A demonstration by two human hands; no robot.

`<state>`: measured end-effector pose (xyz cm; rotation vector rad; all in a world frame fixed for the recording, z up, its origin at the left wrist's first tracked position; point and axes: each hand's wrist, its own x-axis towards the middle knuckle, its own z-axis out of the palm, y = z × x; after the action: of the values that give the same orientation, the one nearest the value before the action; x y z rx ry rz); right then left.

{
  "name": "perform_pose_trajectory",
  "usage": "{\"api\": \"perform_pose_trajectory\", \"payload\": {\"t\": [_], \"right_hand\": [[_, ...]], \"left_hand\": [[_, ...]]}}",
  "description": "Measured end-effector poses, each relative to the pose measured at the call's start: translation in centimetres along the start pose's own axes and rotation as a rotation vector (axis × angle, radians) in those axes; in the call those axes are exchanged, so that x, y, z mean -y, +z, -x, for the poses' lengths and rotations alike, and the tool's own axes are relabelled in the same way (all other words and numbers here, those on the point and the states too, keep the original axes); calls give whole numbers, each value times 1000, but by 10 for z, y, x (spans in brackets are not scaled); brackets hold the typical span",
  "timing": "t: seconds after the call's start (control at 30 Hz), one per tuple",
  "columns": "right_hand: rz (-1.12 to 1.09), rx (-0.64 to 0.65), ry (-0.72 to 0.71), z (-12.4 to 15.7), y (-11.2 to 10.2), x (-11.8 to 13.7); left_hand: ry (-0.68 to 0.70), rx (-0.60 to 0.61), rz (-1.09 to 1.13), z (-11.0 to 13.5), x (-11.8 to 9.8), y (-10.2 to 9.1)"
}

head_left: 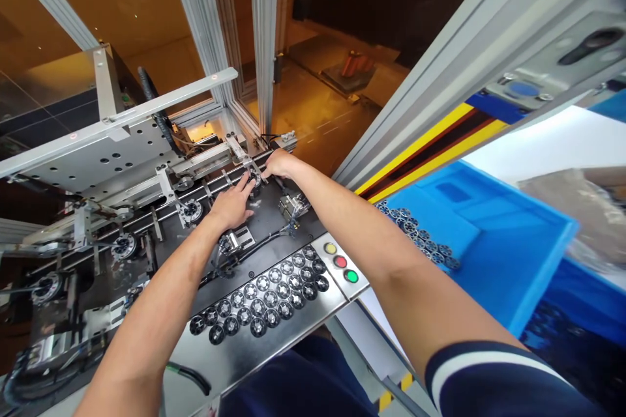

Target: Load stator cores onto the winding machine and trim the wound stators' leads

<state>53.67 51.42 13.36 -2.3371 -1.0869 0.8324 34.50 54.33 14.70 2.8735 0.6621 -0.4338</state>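
My left hand (231, 206) reaches over the black machine bed with its fingers stretched and spread. Its fingertips touch a round black-and-metal part (255, 180) at the rail. On the other side of that part is my right hand (280, 164), its fingers bent down beside a metal bracket (254, 169). Whatever lies under those right fingers is hidden. Further left along the rail sit similar round parts, one (191, 210) near my left wrist and another (124, 247) beyond it.
Several round parts (257, 306) stand in rows on the metal ledge (293, 333) in front. Beside them are yellow, red and green buttons (340, 262). At right, a blue bin (499, 228) holds more parts. Aluminium frame posts (264, 32) rise behind the bed.
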Motion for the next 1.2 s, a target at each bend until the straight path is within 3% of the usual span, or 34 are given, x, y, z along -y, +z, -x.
{"api": "perform_pose_trajectory", "payload": {"t": [0.43,0.6,0.7,0.83,0.87,0.93,1.03,1.07,1.13,1.2], "right_hand": [[-68,107,112,6,2,-1],[-90,-32,33,16,-13,7],[-133,-192,-107,49,-31,15],[-195,-373,-303,141,-32,-7],[-221,-471,-373,167,-24,-22],[-198,-622,-382,214,1,-67],[-44,-596,-277,266,53,-151],[4,-535,-247,279,71,-178],[97,-437,-248,297,101,-223],[156,-409,-295,311,121,-254]], "left_hand": [[1,7,-6,-1,3,3],[-10,44,14,0,5,6],[-3,59,40,-2,8,6],[7,39,114,5,9,-9],[1,10,138,14,8,-16],[-20,-88,190,48,4,-31],[-6,-330,414,132,-6,-42],[5,-372,552,166,-9,-40],[-20,-287,771,237,-15,-24],[-125,-183,984,306,-23,10]]}}
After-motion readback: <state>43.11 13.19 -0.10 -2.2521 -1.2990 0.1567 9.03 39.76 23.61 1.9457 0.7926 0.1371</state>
